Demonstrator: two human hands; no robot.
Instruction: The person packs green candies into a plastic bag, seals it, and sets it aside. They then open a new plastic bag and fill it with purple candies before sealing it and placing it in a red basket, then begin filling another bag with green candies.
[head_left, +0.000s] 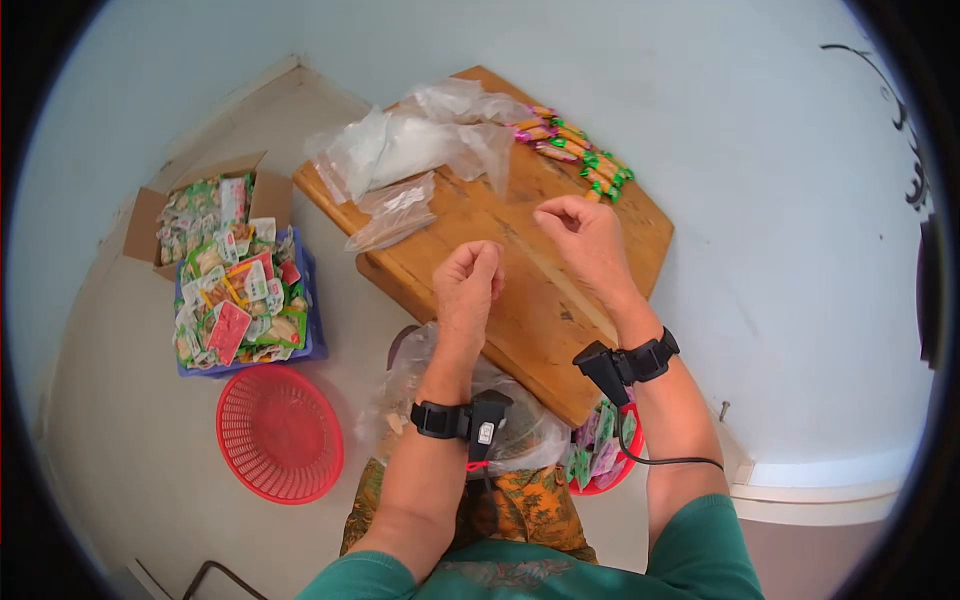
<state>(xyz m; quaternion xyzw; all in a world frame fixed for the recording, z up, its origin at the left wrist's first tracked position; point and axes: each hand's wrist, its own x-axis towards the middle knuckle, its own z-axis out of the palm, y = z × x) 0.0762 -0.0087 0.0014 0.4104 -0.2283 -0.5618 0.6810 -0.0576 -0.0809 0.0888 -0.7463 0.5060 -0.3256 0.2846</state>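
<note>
My left hand (466,292) is above the near-left part of the wooden table (530,330), fingers curled in and thumb pressed against them. To its right and a little farther away, my right hand (588,240) is closed in a pinch over the tabletop. The hands are apart, and I cannot make out anything in either one. Beyond my right hand lies a group of wrapped snack sticks (580,150) with green and purple twisted ends. Clear plastic bags (410,150), one with white material in it, are spread on the table's far left.
On the floor at left, a blue crate (312,320) is heaped with snack packets, before a cardboard box (143,228) of more packets. Nearer is a red basket (280,435). A clear bag (540,440) lies by my lap; a red basket (632,462) with wrapped pieces is under the table's corner.
</note>
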